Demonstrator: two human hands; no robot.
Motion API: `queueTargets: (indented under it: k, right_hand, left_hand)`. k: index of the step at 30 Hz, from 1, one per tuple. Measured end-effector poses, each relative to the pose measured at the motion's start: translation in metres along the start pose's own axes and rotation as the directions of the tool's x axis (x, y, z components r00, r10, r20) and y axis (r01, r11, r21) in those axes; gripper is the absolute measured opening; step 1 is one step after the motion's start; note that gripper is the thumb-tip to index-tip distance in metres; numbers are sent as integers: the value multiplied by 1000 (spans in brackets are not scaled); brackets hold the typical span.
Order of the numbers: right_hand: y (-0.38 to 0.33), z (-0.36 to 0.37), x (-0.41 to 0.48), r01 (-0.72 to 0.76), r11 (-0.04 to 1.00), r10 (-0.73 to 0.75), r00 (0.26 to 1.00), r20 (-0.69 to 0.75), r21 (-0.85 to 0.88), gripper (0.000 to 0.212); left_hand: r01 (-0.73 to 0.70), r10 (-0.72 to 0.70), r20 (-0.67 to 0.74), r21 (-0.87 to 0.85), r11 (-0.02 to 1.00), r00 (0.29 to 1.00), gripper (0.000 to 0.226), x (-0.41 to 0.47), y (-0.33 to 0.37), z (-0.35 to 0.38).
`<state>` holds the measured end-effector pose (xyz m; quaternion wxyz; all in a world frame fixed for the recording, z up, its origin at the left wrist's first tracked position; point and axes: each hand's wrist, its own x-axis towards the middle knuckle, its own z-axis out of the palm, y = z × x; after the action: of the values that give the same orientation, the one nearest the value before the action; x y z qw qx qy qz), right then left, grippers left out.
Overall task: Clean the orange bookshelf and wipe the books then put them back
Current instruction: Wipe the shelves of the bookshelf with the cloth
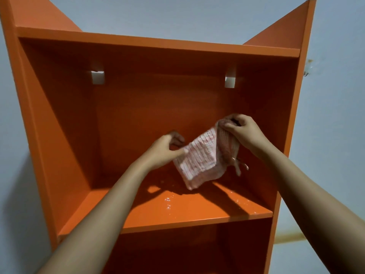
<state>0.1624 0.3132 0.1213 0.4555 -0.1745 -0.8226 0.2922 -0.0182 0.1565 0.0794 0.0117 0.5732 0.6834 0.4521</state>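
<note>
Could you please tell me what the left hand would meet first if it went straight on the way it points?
Probably the orange bookshelf's back panel: the left hand, pinching the pink-and-white striped cloth, points into the compartment with nothing else ahead, though depth is unclear.

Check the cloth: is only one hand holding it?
No, the left hand pinches the left edge of the cloth, while the right hand grips its bunched upper end.
</note>
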Motion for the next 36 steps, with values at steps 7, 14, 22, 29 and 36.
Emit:
queueTargets:
  k: [7, 14, 22, 29, 36]
  right_hand:
    - [-22, 2, 24, 136, 990, -135, 990, 40, -28, 7]
    - [-2, 0, 21, 53, 995, -51, 998, -24, 89, 12]
    - [13, 44, -17, -38, 960, 74, 990, -119, 278, 9]
    - [-10, 46, -38, -88, 968, 30, 970, 241, 235, 30]
    - [-13, 53, -33, -134, 835, 5, 972, 237, 534, 42]
  left_hand:
    - [-148, 188, 66, -389, 909, 980, 34, 15, 39, 33]
    - [-70, 177, 171, -498, 864, 969, 35, 12, 42, 9]
    - [-78, -83, -152, -820, 567, 985, 45, 6, 25, 8]
    - [-132, -40, -188, -810, 571, 981, 43, -10, 28, -1]
    - [-123, 29, -147, -682, 721, 989, 47, -17, 28, -9]
